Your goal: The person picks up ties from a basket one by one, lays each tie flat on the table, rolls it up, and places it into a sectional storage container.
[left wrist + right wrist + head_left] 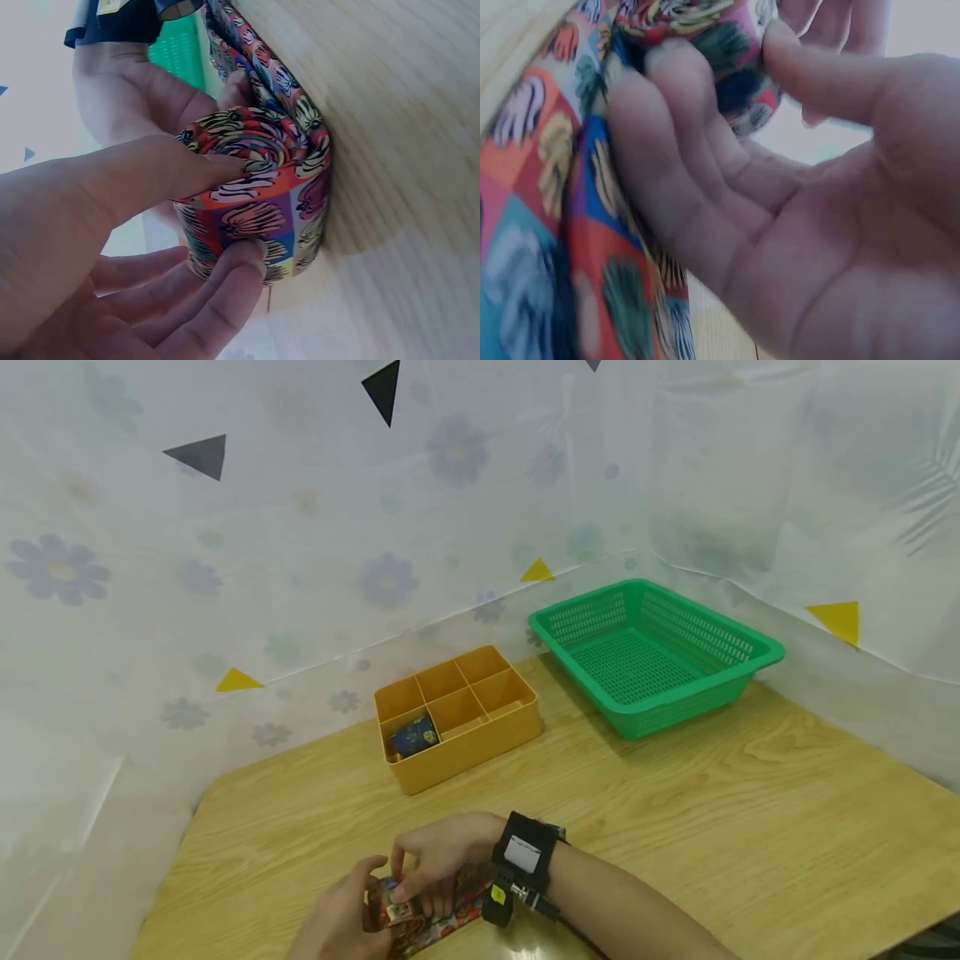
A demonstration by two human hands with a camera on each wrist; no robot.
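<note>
Patterned tie [420, 914], partly rolled, lies on the surface [675, 793] well in front of the organiser [457, 714]. Left hand [341, 918] pinches the roll; right hand [438, 852] curls its fingers on it.

Landmark: orange divided box [457, 714]. Bare table [712, 827] in front of the box and to its right, open passage there. Green basket [652, 652] blocks the far right of the box, narrow gap between them. Curtain wall [225, 610] close behind the box. Both hands on rolled tie [420, 910] fill the near edge in front of the box.
</note>
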